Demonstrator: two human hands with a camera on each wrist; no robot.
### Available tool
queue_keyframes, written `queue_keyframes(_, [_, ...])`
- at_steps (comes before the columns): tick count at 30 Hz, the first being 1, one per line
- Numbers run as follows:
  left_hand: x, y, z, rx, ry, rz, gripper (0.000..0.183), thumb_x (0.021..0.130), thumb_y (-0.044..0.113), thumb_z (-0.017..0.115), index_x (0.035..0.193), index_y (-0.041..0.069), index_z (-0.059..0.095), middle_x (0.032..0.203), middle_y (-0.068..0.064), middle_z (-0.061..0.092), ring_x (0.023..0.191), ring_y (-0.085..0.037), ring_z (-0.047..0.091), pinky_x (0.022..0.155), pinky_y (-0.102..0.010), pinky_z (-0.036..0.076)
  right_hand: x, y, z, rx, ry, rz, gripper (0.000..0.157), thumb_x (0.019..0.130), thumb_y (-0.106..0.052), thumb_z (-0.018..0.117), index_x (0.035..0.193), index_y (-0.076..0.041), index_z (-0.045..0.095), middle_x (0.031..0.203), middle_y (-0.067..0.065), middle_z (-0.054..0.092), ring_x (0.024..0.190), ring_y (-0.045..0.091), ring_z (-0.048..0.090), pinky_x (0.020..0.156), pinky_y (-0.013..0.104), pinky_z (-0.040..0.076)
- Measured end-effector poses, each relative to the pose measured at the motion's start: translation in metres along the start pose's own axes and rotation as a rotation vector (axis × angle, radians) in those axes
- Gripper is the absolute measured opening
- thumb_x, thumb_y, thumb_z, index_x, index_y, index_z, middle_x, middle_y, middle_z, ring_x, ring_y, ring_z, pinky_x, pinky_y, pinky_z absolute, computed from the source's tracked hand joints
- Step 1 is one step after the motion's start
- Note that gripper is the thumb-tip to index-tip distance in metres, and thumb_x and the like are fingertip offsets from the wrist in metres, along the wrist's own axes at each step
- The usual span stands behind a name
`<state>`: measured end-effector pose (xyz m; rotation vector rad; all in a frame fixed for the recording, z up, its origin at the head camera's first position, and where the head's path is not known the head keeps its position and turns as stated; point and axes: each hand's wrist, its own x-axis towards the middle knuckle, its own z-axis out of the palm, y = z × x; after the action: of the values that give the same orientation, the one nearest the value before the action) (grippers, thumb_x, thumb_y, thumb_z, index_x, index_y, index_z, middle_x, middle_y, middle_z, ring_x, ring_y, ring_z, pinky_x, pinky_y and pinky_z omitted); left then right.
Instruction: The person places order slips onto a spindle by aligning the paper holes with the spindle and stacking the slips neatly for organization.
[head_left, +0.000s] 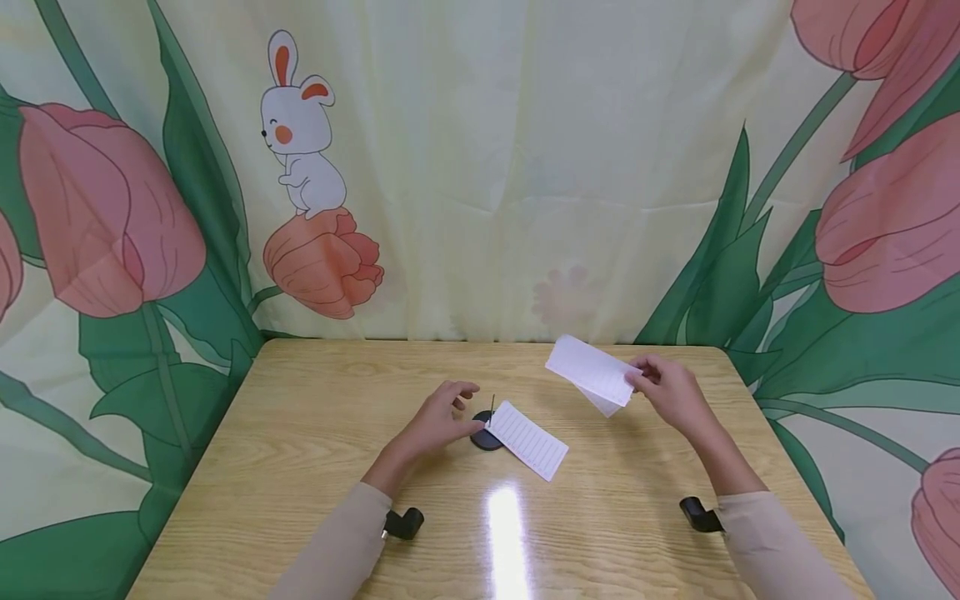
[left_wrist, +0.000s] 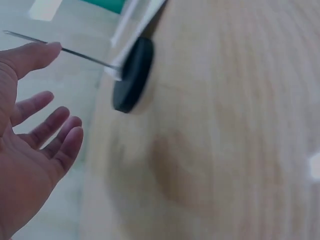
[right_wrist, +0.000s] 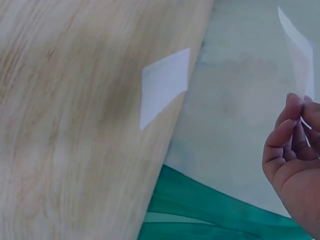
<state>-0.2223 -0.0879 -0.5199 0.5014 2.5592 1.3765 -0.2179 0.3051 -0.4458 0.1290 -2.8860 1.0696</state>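
A bill spike with a round black base [head_left: 486, 435] and a thin upright metal rod [left_wrist: 82, 54] stands on the table. A lined white slip [head_left: 529, 442] sits low at the rod and slants off to the right. My left hand [head_left: 442, 419] is beside the spike with fingers apart; its thumb overlaps the rod in the left wrist view, and whether it touches I cannot tell. Between thumb and fingers, my right hand [head_left: 671, 392] pinches a white paper slip [head_left: 588, 367], raised above the table. Another white slip [right_wrist: 165, 89] lies on the table, partly hidden under it in the head view.
The wooden table [head_left: 300, 450] ends at the back against a curtain [head_left: 465, 167] printed with tulips and a rabbit. Black wrist mounts [head_left: 405, 523] stick out from both sleeves. A bright light reflection lies on the table's front middle.
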Motion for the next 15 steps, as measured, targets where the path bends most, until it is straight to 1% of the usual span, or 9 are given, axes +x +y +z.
queue_keyframes(4, [0.001,0.010,-0.009,-0.007,0.036,0.016,0.053,0.094,0.023,0.077,0.142,0.010,0.058,0.134,-0.013,0.059,0.114,-0.028,0.060,0.090,-0.041,0.055,-0.001,-0.010,-0.003,-0.013,0.000,-0.010,0.024,0.103,-0.016,0.064,0.119,0.002,0.067,0.105,0.019,0.072,0.087,0.025,0.067,0.070,0.027,0.054])
queue_keyframes(8, [0.004,0.022,-0.016,-0.013,0.064,0.049,0.047,0.095,0.020,0.076,0.138,0.009,0.061,0.130,-0.014,0.062,0.112,-0.031,0.062,0.092,-0.043,0.055,-0.002,-0.019,-0.004,-0.010,0.001,-0.038,0.022,0.103,-0.016,0.065,0.116,0.000,0.069,0.100,0.015,0.073,0.084,0.022,0.065,0.066,0.026,0.051])
queue_keyframes(13, [0.007,0.036,-0.024,-0.017,0.093,0.074,0.041,0.096,0.019,0.074,0.135,0.009,0.063,0.123,-0.007,0.064,0.109,-0.027,0.063,0.091,-0.040,0.055,-0.002,-0.028,-0.004,0.000,0.003,-0.065,0.019,0.102,-0.015,0.066,0.115,-0.001,0.069,0.098,0.013,0.073,0.082,0.021,0.064,0.065,0.025,0.050])
queue_keyframes(15, [0.008,0.043,-0.027,-0.018,0.101,0.083,0.040,0.097,0.019,0.073,0.135,0.010,0.064,0.122,-0.007,0.065,0.108,-0.024,0.063,0.090,-0.039,0.055,-0.002,-0.033,-0.004,0.006,0.002,-0.077,0.019,0.102,-0.014,0.066,0.115,-0.001,0.069,0.098,0.014,0.073,0.082,0.021,0.065,0.065,0.025,0.051])
